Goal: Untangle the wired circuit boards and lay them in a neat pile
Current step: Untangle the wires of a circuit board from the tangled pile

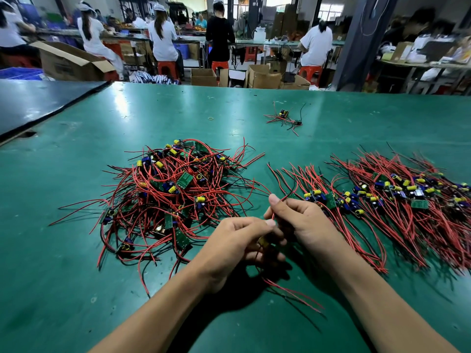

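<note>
Head view, lower centre: pinched one wired board (264,242) by its thin glossy red leads, fingers of left hand (234,240) and right hand (303,217) curled on it; tangled heap (173,194) centre-left, combed pile (395,200) right, on smooth green desk (178,110).

On the table (76,263), the row (397,200) lies right of the tangle (175,197). Strays (284,117) lie behind the tangle, rightward; a band (210,118) lies behind it. Before its right edge, the left hand (237,244) and right hand (303,220) hold one board (263,242).
</note>
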A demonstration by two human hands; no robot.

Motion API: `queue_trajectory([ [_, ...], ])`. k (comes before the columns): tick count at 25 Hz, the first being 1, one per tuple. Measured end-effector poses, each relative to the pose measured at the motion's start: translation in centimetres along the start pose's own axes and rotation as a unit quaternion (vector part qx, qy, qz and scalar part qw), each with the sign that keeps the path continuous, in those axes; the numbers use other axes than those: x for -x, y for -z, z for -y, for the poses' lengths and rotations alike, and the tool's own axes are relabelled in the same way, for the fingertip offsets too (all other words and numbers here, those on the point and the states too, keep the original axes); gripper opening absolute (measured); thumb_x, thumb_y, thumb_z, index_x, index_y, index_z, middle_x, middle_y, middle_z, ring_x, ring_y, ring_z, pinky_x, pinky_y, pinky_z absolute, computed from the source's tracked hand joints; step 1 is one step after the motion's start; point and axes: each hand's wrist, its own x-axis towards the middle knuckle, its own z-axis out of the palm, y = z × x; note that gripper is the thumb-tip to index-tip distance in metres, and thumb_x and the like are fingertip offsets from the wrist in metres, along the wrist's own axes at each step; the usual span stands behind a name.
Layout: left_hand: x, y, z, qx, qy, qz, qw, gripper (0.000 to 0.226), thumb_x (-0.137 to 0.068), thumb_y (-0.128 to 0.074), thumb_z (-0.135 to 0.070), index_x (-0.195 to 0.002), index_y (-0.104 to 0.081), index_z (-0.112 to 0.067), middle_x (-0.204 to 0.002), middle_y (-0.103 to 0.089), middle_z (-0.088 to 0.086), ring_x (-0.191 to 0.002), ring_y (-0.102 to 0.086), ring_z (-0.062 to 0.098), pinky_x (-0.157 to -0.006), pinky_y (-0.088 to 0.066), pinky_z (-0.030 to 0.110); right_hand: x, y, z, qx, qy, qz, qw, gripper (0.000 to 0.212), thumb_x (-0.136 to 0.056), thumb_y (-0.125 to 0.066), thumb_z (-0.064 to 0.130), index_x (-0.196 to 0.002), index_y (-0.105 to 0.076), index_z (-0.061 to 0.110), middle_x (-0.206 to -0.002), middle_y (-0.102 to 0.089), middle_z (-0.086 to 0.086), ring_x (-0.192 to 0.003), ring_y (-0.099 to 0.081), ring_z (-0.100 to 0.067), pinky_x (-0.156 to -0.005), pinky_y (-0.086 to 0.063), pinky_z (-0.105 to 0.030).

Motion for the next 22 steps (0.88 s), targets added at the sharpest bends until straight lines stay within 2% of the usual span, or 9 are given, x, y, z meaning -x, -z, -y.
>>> queue_trajectory([
  [4,-0.3,-0.2,0.2,0.007,0.004,-0.042,0.999,0.017,-0.092,-0.06,-0.007,-0.084,-0.075,-0.008,-0.081,-0.071,0.021,-0.06,-0.069,0.027,-0.055,-0.056,0.029,0.4,-0.5,0.0,-0.034,-0.014,0.029,0.999,0.037,-0.083,-0.072,0.043,-0.081,-0.071,0.006,-0.055,-0.053,-0.012,-0.038,-0.046,-0.018,-0.039,-0.046,-0.025],
  [8,-0.4,-0.1,0.2,0.006,-0.008,-0.069,0.998,0.022,-0.092,-0.058,-0.003,-0.077,-0.075,-0.006,-0.076,-0.07,0.021,-0.057,-0.068,0.027,-0.052,-0.056,0.029,0.6,-0.6,-0.6,0.024,0.012,0.063,0.998,0.047,-0.09,-0.071,0.04,-0.092,-0.065,-0.007,-0.06,-0.049,-0.017,-0.041,-0.043,-0.019,-0.04,-0.041,-0.023],
  [10,-0.4,-0.2,0.2,-0.001,-0.004,-0.077,0.997,0.021,-0.091,-0.059,-0.002,-0.077,-0.074,-0.003,-0.075,-0.07,0.022,-0.055,-0.067,0.027,-0.05,-0.055,0.029,0.5,-0.4,-0.8,0.076,0.021,0.04,0.996,0.038,-0.092,-0.07,0.039,-0.086,-0.07,0.001,-0.054,-0.051,-0.011,-0.042,-0.044,-0.019,-0.044,-0.039,-0.025],
  [13,-0.5,-0.5,0.1,-0.006,0.003,-0.086,0.996,0.02,-0.09,-0.059,-0.002,-0.076,-0.074,-0.002,-0.073,-0.069,0.022,-0.053,-0.065,0.026,-0.049,-0.054,0.028,0.0,-0.1,-0.5,0.139,0.046,-0.012,0.989,0.026,-0.093,-0.069,0.036,-0.084,-0.077,0.013,-0.059,-0.066,0.001,-0.051,-0.057,-0.013,-0.053,-0.044,-0.025],
  [14,-0.5,-0.5,0.1,-0.005,0.007,-0.089,0.996,0.021,-0.09,-0.06,-0.003,-0.075,-0.075,-0.004,-0.073,-0.069,0.022,-0.052,-0.065,0.026,-0.049,-0.054,0.027,-0.2,0.1,-0.5,0.158,0.056,-0.035,0.985,0.025,-0.094,-0.068,0.035,-0.082,-0.078,0.016,-0.059,-0.067,0.006,-0.052,-0.058,-0.005,-0.055,-0.045,-0.021],
  [16,-0.4,-0.6,-0.1,-0.005,0.013,-0.089,0.996,0.021,-0.089,-0.061,-0.004,-0.073,-0.075,-0.006,-0.073,-0.069,0.022,-0.053,-0.065,0.026,-0.049,-0.054,0.027,-0.5,0.5,-0.4,0.189,0.069,-0.079,0.976,0.026,-0.097,-0.065,0.033,-0.081,-0.078,0.016,-0.048,-0.058,0.017,-0.045,-0.052,0.005,-0.049,-0.035,-0.006],
  [18,-0.3,-0.6,-0.2,-0.006,0.017,-0.084,0.996,0.021,-0.089,-0.061,-0.004,-0.073,-0.074,-0.006,-0.073,-0.069,0.022,-0.053,-0.065,0.026,-0.049,-0.053,0.027,-0.6,0.6,-0.5,0.174,0.066,-0.1,0.977,0.03,-0.098,-0.063,0.033,-0.081,-0.078,0.014,-0.042,-0.048,0.018,-0.037,-0.043,0.001,-0.042,-0.031,-0.007],
  [20,-0.2,-0.6,-0.2,-0.003,0.021,-0.081,0.996,0.02,-0.089,-0.06,-0.004,-0.075,-0.074,-0.006,-0.074,-0.069,0.022,-0.053,-0.064,0.027,-0.048,-0.053,0.026,-0.7,0.4,-0.6,0.098,0.046,-0.09,0.99,0.034,-0.099,-0.06,0.035,-0.077,-0.078,0.016,-0.049,-0.048,0.015,-0.039,-0.035,-0.001,-0.041,-0.027,-0.01],
  [22,-0.1,-0.6,-0.3,0.005,0.024,-0.08,0.997,0.017,-0.091,-0.059,-0.005,-0.081,-0.072,-0.005,-0.072,-0.068,0.022,-0.051,-0.064,0.027,-0.047,-0.053,0.026,-0.6,-0.1,-0.4,0.036,0.015,-0.063,0.997,0.038,-0.099,-0.058,0.038,-0.072,-0.078,0.02,-0.055,-0.049,0.008,-0.041,-0.035,-0.005,-0.04,-0.028,-0.015],
])
